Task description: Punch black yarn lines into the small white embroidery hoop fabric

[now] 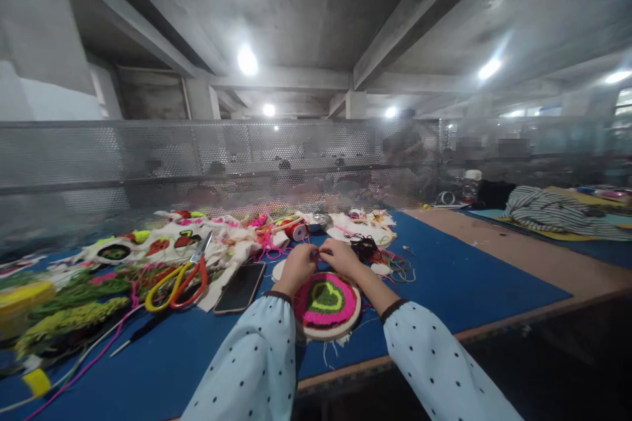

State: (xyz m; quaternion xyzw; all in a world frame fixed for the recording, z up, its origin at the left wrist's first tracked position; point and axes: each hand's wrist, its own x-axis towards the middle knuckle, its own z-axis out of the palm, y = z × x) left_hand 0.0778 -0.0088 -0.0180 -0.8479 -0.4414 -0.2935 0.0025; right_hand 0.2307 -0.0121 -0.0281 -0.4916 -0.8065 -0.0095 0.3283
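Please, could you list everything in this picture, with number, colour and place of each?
embroidery hoop: 1, pale rim, multicoloured heart, lower centre
phone: 1, black, left of hoop
scissors: 1, yellow and orange, left of phone
thin tool: 1, black, below scissors
yarn: many, mostly green, left
stitched cloths: several, white, back left
bowl: 1, silver, back middle
spool: 1, red, beside bowl
tub: 1, yellow, left edge
mat: 1, blue, under hoop
striped cloth: 1, dark and white, right
mesh screen: 1, grey, background
lights: several, white, overhead
sleeves: 2, light blue, dotted, foreground
left hand, right hand: 1 each, bare, near hoop's far edge
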